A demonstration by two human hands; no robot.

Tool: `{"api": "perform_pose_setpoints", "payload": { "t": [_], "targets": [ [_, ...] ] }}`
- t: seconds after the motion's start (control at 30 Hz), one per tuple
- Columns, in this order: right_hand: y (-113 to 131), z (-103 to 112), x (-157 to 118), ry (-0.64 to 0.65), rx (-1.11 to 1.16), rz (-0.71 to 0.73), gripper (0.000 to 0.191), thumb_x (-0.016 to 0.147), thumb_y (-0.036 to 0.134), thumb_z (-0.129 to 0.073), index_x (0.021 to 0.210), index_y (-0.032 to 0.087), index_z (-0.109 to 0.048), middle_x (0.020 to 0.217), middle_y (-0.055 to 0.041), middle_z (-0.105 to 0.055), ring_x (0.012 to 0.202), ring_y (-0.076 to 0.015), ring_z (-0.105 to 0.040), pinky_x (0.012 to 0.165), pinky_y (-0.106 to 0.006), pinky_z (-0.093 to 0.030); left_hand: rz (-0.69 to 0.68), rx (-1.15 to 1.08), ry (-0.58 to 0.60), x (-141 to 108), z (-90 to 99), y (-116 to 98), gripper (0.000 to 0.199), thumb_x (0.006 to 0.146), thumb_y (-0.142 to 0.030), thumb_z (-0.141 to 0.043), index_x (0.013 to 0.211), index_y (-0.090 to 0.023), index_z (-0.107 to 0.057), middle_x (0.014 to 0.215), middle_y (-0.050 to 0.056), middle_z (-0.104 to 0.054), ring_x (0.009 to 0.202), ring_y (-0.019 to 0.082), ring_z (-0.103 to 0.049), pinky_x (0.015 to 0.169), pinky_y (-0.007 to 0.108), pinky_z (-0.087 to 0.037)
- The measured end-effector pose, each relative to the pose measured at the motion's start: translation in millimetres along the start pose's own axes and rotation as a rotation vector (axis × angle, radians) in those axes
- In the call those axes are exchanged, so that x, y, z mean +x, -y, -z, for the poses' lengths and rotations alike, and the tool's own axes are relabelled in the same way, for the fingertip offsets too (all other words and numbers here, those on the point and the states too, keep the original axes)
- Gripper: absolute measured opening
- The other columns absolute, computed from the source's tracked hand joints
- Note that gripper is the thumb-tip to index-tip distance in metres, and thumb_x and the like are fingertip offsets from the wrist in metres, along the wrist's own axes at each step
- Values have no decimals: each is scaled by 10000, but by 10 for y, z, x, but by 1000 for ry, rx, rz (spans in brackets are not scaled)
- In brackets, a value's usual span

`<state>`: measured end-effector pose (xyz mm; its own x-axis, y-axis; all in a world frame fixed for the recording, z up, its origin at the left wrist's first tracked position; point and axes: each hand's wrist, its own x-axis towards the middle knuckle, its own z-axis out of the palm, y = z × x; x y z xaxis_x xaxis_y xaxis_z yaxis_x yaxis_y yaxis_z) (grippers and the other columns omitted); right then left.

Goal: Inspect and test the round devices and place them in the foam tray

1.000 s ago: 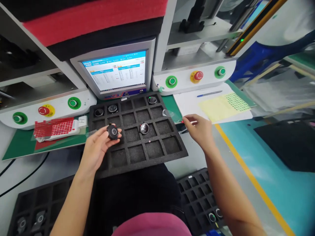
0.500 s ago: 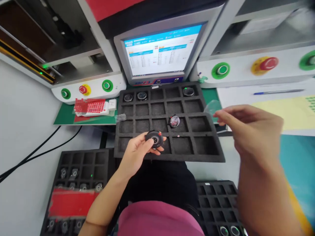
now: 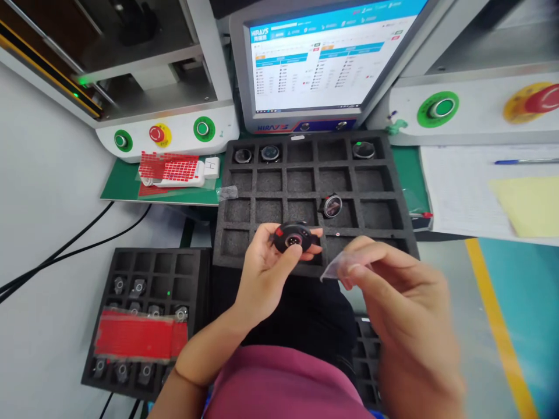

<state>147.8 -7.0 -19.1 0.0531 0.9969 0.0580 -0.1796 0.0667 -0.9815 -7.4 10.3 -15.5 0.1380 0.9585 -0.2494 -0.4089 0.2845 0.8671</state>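
Observation:
My left hand (image 3: 275,267) grips a black round watch body (image 3: 288,237), its back with the sensor and metal contacts facing up and a small red sticker near its edge. The thumb presses on that back. Between thumb and fingers of my right hand (image 3: 393,297) is a clear plastic film (image 3: 336,266), close to the watch on its right. Both hands are over the front edge of a black foam tray (image 3: 321,189) with square pockets. Another watch (image 3: 332,206) lies face up in the tray, and more watch bodies (image 3: 269,153) occupy its back row.
Behind the tray stands a monitor (image 3: 323,64) between machines with green and red buttons (image 3: 158,134). Red sticker sheets (image 3: 170,167) lie at the left. A lower tray of watches (image 3: 148,273) bears a red sheet (image 3: 135,336). Papers and a pen (image 3: 526,162) lie right.
My right hand has moved left and inward with the film, toward the watch. The watch in my left hand has turned, its red sticker now on the left. The view has shifted.

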Motion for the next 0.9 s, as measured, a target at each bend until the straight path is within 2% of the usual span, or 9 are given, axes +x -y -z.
{"api": "perform_pose_setpoints", "payload": {
  "t": [0.07,0.2,0.37,0.5,0.57,0.67,0.73,0.8,0.9],
  "targets": [
    [-20,-88,-49,-35,11,-12,146,862,200,-753,737,215,-679,694,4,-561,651,-125,-532,574,-231,-439,-3,0,2,-15,-26,16,318,882,-405,-743,951,-190,-519,1039,106,-784,754,132,-698,719,251,-529],
    [-77,-236,-100,-87,42,-32,164,850,194,-751,710,208,-666,655,16,-534,585,-107,-498,520,-216,-411,22,48,20,-29,-63,61,328,929,-470,-649,1045,-169,-591,1113,127,-771,765,148,-675,654,257,-489],
    [-132,-293,-93,-117,57,-92,200,850,210,-741,673,199,-649,600,29,-516,498,-90,-468,450,-200,-377,38,-40,75,-47,-74,148,436,967,-534,-508,1108,-161,-685,1197,127,-745,1032,261,-698,842,353,-556],
    [-151,-296,-70,-116,62,-121,223,849,240,-751,661,191,-642,584,27,-523,482,-81,-462,454,-186,-376,-82,-3,75,-98,-69,215,522,1005,-582,-440,1232,-177,-677,1248,113,-728,1118,276,-680,957,389,-538],
    [-153,-300,-61,-120,73,-135,238,849,251,-757,653,188,-639,574,27,-519,479,-77,-456,456,-180,-375,-144,15,85,-121,-78,224,538,998,-604,-467,1255,-171,-657,1271,122,-716,1090,263,-686,927,373,-546],
    [-145,-308,-53,-136,95,-158,244,836,263,-772,645,184,-642,577,24,-518,467,-74,-448,432,-173,-369,-159,41,106,-141,-111,197,523,968,-596,-557,1236,-153,-632,1200,142,-737,845,204,-713,689,301,-558],
    [-133,-314,-53,-147,103,-167,243,815,259,-789,636,183,-643,588,23,-527,455,-70,-446,406,-165,-362,-164,89,94,-149,-130,171,458,970,-537,-597,1219,-154,-628,1151,132,-752,702,152,-684,592,266,-528],
    [-120,-323,-55,-163,99,-180,259,800,268,-805,625,181,-636,588,25,-525,439,-66,-445,385,-157,-361,-181,153,82,-155,-132,155,371,996,-452,-591,1240,-173,-624,1178,111,-750,689,128,-682,597,249,-535],
    [-114,-355,-59,-194,106,-188,320,804,329,-814,607,179,-611,558,35,-494,402,-66,-433,351,-158,-357,-252,271,80,-155,-104,153,292,1033,-354,-542,1267,-202,-629,1249,85,-736,909,157,-735,762,252,-586]
  ]
}}
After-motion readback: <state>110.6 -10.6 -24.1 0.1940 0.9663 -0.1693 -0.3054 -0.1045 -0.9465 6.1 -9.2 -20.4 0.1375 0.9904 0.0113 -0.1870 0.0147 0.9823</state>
